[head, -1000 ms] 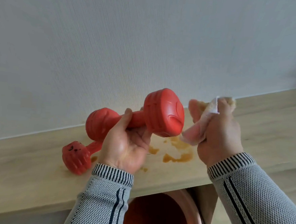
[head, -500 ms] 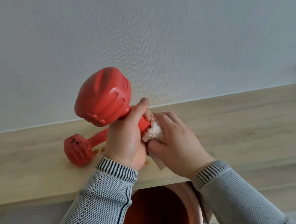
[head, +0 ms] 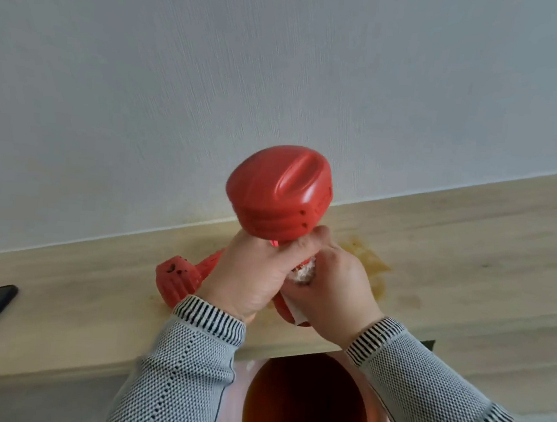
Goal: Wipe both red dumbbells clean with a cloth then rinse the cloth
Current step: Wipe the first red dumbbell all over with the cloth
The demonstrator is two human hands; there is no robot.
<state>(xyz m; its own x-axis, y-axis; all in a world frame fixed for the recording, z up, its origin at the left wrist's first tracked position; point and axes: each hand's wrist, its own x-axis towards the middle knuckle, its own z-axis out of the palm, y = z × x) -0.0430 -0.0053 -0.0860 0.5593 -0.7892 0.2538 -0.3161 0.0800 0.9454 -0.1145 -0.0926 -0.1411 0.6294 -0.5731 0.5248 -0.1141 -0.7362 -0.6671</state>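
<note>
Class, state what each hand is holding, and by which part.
Left hand grips the raised dumbbell by its handle; right hand holds the cloth bunched against that handle.

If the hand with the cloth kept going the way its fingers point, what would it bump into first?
Most likely the other hand. The right hand presses the cloth against the held dumbbell, fingers aimed toward the left hand right beside it.

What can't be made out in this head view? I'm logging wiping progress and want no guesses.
- Held dumbbell: handle hidden by left hand and right hand; lower end mostly covered.
- Cloth: only a tuft shows.
- Second dumbbell: far end behind the left hand.
- Basin: cut by the bottom edge.
</note>
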